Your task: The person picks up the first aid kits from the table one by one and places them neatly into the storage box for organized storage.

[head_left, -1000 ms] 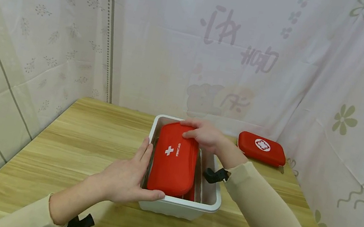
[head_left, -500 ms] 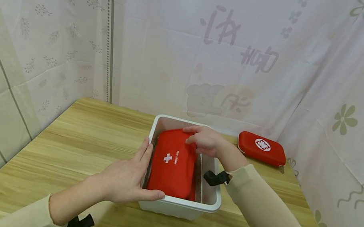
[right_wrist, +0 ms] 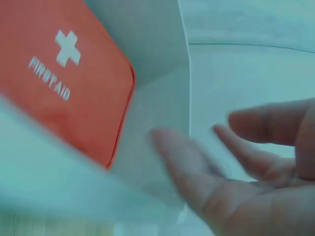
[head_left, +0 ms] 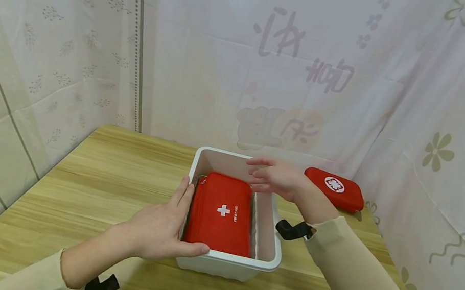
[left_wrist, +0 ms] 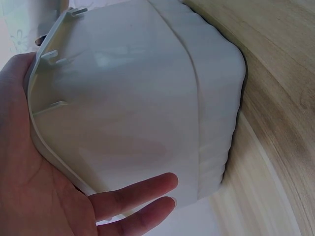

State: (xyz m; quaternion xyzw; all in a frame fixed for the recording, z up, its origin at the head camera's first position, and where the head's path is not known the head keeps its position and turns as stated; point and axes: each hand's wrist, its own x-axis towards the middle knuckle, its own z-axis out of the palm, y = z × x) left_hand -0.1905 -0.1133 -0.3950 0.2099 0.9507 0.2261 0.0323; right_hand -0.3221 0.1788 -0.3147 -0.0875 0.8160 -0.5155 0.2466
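Observation:
A red soft pouch (head_left: 210, 229) with a white cross and "FIRST AID" lies flat inside a white plastic bin (head_left: 231, 259). Along its left side shows another red edge with a zipper pull (head_left: 203, 180); the rest of what is underneath is hidden. My left hand (head_left: 154, 230) rests on the bin's near left corner, thumb along the front rim. In the left wrist view two straight fingers (left_wrist: 142, 189) lie against the outer wall. Over the bin's far right rim, my right hand (head_left: 275, 177) hovers with loose fingers and nothing in them, apart from the pouch (right_wrist: 74, 93).
A red hard case (head_left: 336, 190) with a round white emblem lies at the table's back right, just behind the right wrist. The bin stands on a wood-grain table (head_left: 135, 169). Patterned curtains (head_left: 210, 58) close off the back and both sides.
The pouch has sunk lower and now lies flat in the bin. My right hand has let go of its far end and moved up and right. The left hand has stayed put.

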